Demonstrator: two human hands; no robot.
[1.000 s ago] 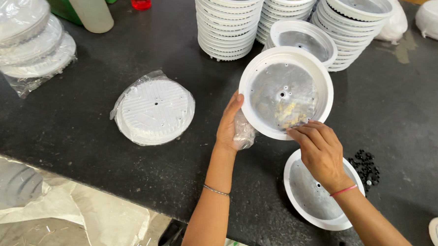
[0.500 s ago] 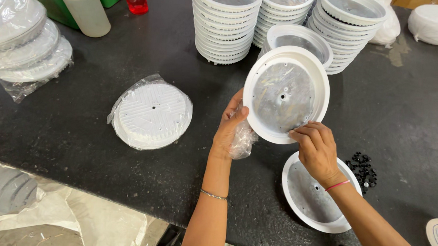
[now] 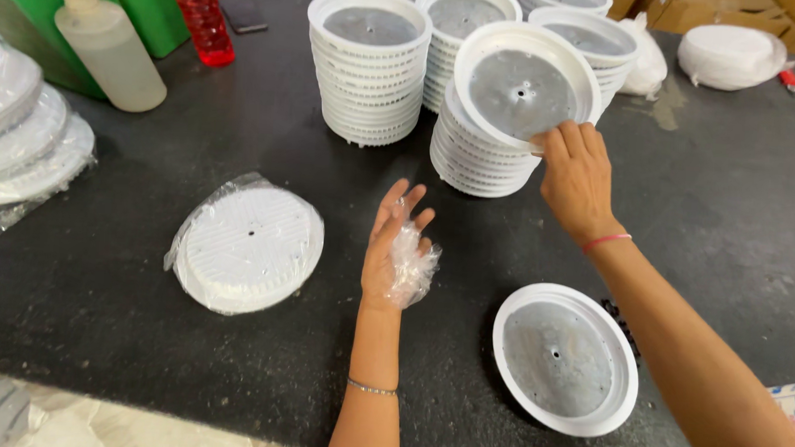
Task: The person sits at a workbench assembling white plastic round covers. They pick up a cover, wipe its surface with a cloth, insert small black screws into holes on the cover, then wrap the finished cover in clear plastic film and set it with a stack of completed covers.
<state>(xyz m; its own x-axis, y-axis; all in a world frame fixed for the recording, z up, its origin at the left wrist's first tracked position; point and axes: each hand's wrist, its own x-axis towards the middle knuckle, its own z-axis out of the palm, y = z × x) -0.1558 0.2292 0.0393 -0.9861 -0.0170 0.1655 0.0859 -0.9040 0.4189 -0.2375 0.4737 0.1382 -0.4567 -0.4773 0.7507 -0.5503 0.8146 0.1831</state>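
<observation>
My right hand grips the near rim of a white round plastic dish with a grey inside, held on top of a stack of like dishes. My left hand hovers palm up over the dark table, fingers spread, with a crumpled clear plastic wrapper resting in the palm. A single white dish lies on the table under my right forearm. A flat white ribbed disc in clear wrap lies left of my left hand.
More stacks of white dishes stand at the back. Bagged white discs lie at the far left beside a translucent bottle, a green box and a red bottle. Small black parts sit by the single dish.
My right hand has carried the dish away from me and set it onto the stack. My left hand let go of the dish and opened, keeping the wrapper.
</observation>
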